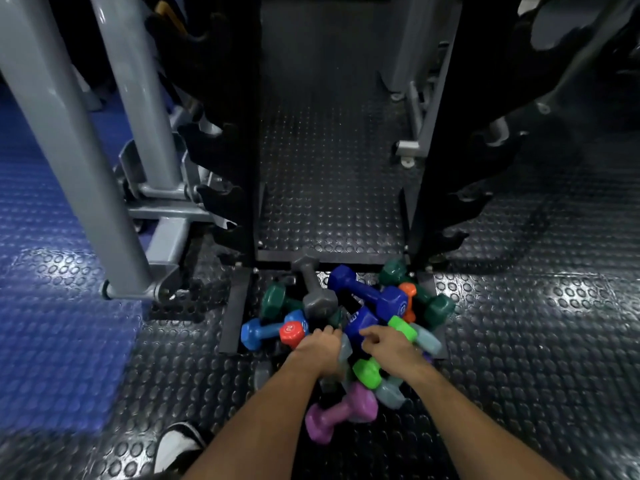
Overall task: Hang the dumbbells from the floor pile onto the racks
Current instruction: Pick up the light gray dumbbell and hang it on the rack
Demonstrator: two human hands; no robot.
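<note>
Between the two black racks, on the studded rubber floor (519, 341), the dumbbells (346, 327) lay heaped in a loose pile at the foot of the left rack (225, 161) and the right rack (485, 157); none hung on the pegs that could be seen, so the work looked barely begun. Both arms reached down into the heap from above, likely because the pieces lay crossed over one another and had to be picked free one at a time; the left hand (320, 344) rested low among the weights beside a red dumbbell (292, 332), its fingers hidden under the knuckles, so whether it gripped anything I could not tell; the right hand (384, 341) hovered with fingers loosely curled and one reaching toward the dark blue dumbbell (367, 299), seemingly pinching nothing yet. A grey dumbbell (313, 289) leaned across the top, a purple dumbbell (341, 414) lay nearest the person, and bright green ones (369, 372) sat under the right wrist; a white shoe (176, 441) stood at the left, planted close, presumably to brace the stoop.
</note>
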